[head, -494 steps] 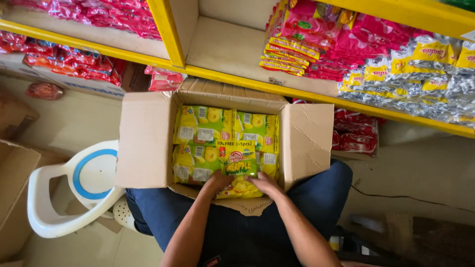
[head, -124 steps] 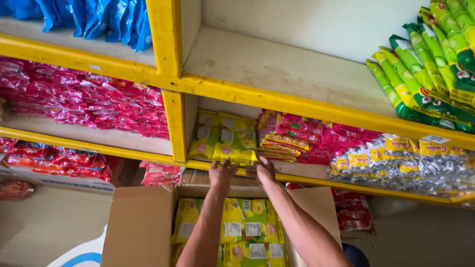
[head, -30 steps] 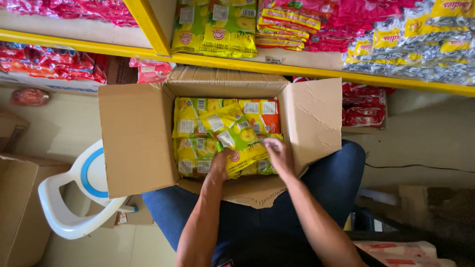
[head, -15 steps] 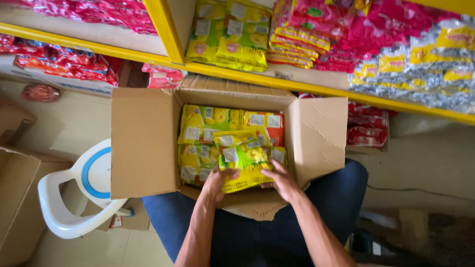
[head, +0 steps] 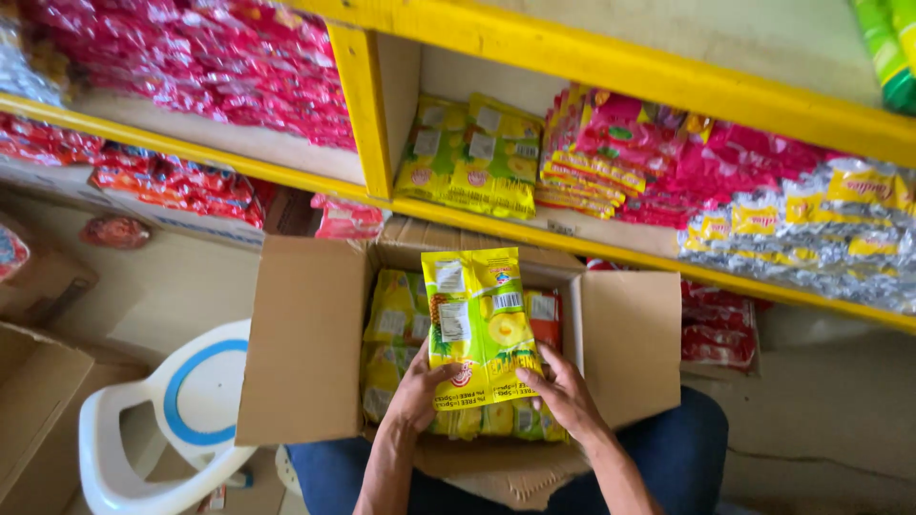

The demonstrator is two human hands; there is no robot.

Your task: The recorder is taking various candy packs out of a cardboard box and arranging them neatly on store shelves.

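The person is lifting a stack of yellow-green snack packets (head: 480, 324) out of the open cardboard box (head: 303, 343) resting on their lap. The left hand (head: 417, 386) is clasping the stack's lower left edge, the right hand (head: 565, 393) its lower right, both closed on it. More packets are lying in the box beneath. Squeezing evenly from both sides should be keeping the slippery stack together below the yellow shelf (head: 611, 248).
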